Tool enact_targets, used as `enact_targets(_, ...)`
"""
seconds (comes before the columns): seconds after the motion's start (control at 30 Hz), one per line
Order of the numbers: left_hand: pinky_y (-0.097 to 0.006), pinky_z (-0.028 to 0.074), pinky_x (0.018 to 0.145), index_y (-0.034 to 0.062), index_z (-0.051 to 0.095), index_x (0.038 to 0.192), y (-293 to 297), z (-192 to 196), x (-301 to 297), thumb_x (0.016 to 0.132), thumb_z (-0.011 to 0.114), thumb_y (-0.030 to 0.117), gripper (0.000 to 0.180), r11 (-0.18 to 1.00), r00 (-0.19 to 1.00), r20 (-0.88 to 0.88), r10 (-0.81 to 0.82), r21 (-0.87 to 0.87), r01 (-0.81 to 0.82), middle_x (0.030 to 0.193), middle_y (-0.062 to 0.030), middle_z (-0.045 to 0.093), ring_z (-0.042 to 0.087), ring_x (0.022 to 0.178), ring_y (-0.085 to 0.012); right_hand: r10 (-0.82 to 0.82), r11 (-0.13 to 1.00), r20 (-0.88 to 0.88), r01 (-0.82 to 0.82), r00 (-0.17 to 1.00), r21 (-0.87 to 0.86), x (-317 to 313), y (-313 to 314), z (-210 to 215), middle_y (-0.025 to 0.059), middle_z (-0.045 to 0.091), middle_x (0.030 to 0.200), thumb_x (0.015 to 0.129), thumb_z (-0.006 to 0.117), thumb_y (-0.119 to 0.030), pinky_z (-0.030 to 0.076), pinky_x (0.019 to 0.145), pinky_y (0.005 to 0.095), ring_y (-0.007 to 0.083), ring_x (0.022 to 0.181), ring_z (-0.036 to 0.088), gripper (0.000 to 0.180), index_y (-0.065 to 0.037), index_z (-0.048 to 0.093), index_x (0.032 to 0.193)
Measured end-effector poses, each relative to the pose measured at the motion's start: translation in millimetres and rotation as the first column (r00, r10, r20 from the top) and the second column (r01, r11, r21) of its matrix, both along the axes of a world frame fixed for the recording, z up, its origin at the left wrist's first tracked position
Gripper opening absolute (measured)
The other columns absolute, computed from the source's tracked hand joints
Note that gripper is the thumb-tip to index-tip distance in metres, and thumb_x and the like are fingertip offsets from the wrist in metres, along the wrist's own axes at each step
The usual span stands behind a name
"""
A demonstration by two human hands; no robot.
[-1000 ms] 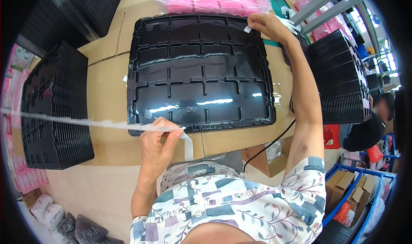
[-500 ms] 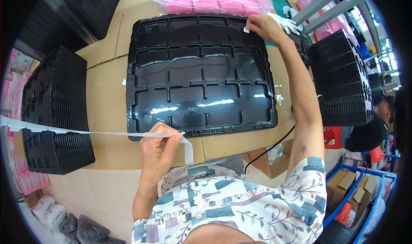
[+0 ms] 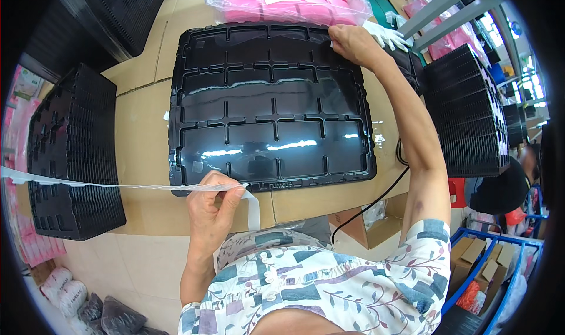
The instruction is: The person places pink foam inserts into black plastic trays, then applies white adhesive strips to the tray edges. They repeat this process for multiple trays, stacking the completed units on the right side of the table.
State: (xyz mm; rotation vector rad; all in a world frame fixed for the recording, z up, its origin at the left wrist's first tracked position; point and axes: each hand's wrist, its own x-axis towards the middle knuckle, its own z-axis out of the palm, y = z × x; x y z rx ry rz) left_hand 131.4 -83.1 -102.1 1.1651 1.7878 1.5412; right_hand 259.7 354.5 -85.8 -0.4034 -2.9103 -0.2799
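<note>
A black plastic tray point(image 3: 273, 129) with molded compartments lies before me, its surface glossy under the light. At its near left edge my left hand point(image 3: 212, 208) is closed, pinching a long white backing strip point(image 3: 112, 185) between thumb and fingers. The strip stretches off to the left, and its short free end hangs below the hand. My right hand point(image 3: 353, 43) reaches to the tray's far right corner, its fingers bent together at the rim. Only a sliver of a small white piece shows under those fingertips. Small clear square patches point(image 3: 198, 167) sit near the tray's left corners.
Stacks of black trays stand at left point(image 3: 73, 152), far left point(image 3: 106, 20) and right point(image 3: 465, 111). Behind the tray lies a plastic-wrapped pink bundle point(image 3: 288, 2), with a white glove point(image 3: 385, 35) beside it. A black cable point(image 3: 371, 205) hangs past the table edge, near an open carton point(image 3: 382, 229).
My right hand has shifted slightly left and down onto the tray's far right corner, and the small white piece in its fingers is now mostly covered. My left hand keeps its pinch on the strip.
</note>
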Motion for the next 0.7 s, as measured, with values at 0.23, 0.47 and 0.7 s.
enact_targets(0.23, -0.026, 0.044, 0.061, 0.0007, 0.065, 0.085, 0.4, -2.8, 1.4, 0.09, 0.072, 0.011, 0.013, 1.0, 0.999, 0.028, 0.018, -0.004, -0.018, 0.078, -0.0045, 0.061, 0.054, 0.068, -0.012, -0.086, 0.988, -0.03, 0.082, 0.996, -0.128, -4.3, 6.1, -0.3, 0.0188, 0.065, 0.082, 0.084, 0.061, -0.015, 0.05, 0.076, 0.0484, 0.0392, 0.084, 0.064, 0.013, -0.003, 0.059, 0.086)
enact_targets(0.47, -0.025, 0.043, 0.062, 0.0007, 0.065, 0.086, -0.1, -2.3, -1.1, 0.09, 0.072, 0.011, 0.013, 1.0, 0.999, 0.031, 0.019, -0.017, -0.018, 0.078, -0.004, 0.06, 0.054, 0.07, -0.0115, 0.057, 0.976, -0.056, -0.068, 0.997, -0.206, -6.0, -23.2, 4.8, 0.0183, 0.064, 0.08, 0.085, 0.059, -0.015, 0.05, 0.074, 0.0467, 0.0385, 0.084, 0.064, 0.013, -0.002, 0.057, 0.083)
enact_targets(0.7, -0.024, 0.039, 0.062, -0.0001, 0.067, 0.091, -1.6, 0.8, -6.5, 0.092, 0.069, 0.011, 0.012, 0.999, 0.987, 0.157, 0.045, 0.014, -0.048, 0.082, -0.0013, 0.058, 0.049, 0.069, -0.0099, -0.651, 0.117, -0.435, -0.484, 0.622, -0.867, 32.2, -11.8, 25.7, -0.0041, 0.048, 0.072, 0.096, 0.055, -0.016, 0.023, 0.045, 0.0156, 0.0007, 0.054, 0.032, 0.015, -0.002, 0.06, 0.093)
